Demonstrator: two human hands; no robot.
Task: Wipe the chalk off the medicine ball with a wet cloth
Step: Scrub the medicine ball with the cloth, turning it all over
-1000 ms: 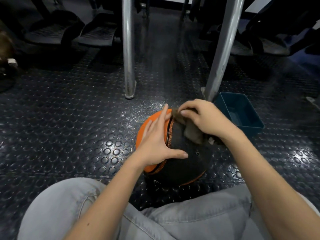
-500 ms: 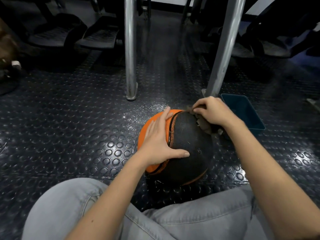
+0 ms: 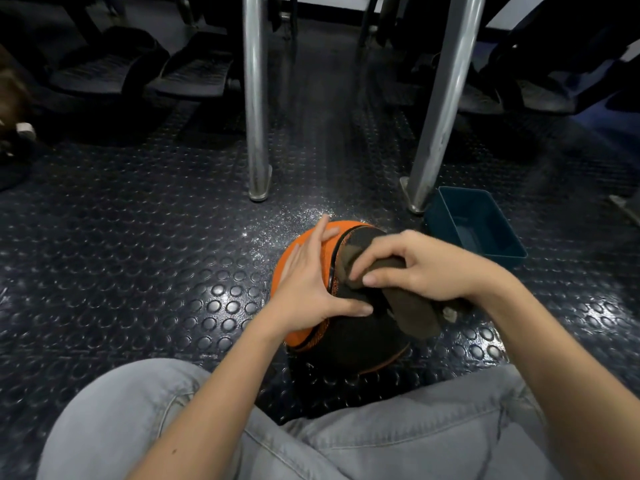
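An orange and black medicine ball (image 3: 360,337) sits on the studded rubber floor just beyond my knees. My left hand (image 3: 311,285) lies flat on its orange left side, fingers straight, thumb stretched onto the black panel. My right hand (image 3: 422,266) grips a dark brown cloth (image 3: 412,313) on top of the ball's black panel. One end of the cloth hangs down the ball's right side, and part of it is hidden under my fingers.
A teal plastic tub (image 3: 479,225) stands on the floor right of the ball. Two metal legs (image 3: 256,109) (image 3: 440,109) rise beyond it. White dust (image 3: 277,220) speckles the floor behind the ball. My jeans-clad knees (image 3: 311,434) fill the near edge.
My right hand has drawn the cloth from the ball's far right edge back over the top toward me. The left hand has stayed in place on the orange side.
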